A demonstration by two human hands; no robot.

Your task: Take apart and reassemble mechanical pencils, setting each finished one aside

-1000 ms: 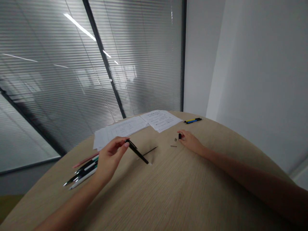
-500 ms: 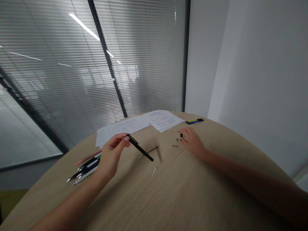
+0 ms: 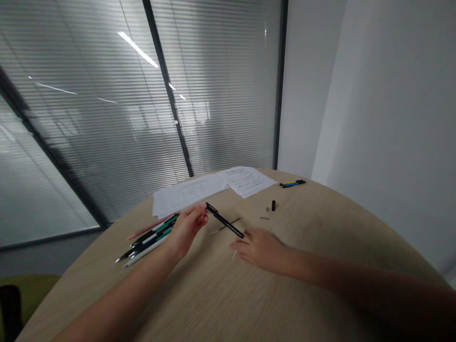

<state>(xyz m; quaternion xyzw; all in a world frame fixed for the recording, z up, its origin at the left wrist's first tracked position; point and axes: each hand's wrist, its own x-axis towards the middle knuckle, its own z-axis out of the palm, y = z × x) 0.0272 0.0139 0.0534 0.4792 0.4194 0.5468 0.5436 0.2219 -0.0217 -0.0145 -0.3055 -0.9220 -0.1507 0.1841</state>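
Observation:
My left hand (image 3: 190,225) pinches a black pen (image 3: 225,221) near its clip end. The pen is held above the table, slanting down to the right. Over the table, my right hand (image 3: 260,249) has its fingers stretched out and partly covers a small thin white piece (image 3: 234,255). Whether the fingertips touch that piece I cannot tell. Beyond the pen lies a thin dark rod with a pale end (image 3: 233,221). A short black cylinder (image 3: 273,205) stands farther back, near a tiny grey piece (image 3: 267,209) and a small spring-like piece (image 3: 264,218).
Several pens (image 3: 149,244) lie in a bunch beside my left forearm. Printed sheets (image 3: 188,192) cover the far left of the round wooden table (image 3: 285,304). Toward the far edge are a yellow and a blue pen (image 3: 292,184). A green chair (image 3: 39,289) shows at lower left.
My right hand has left the short black cylinder, which stays on the table, and moved nearer to the small white piece. My left hand still holds the black pen. The view has shifted slightly.

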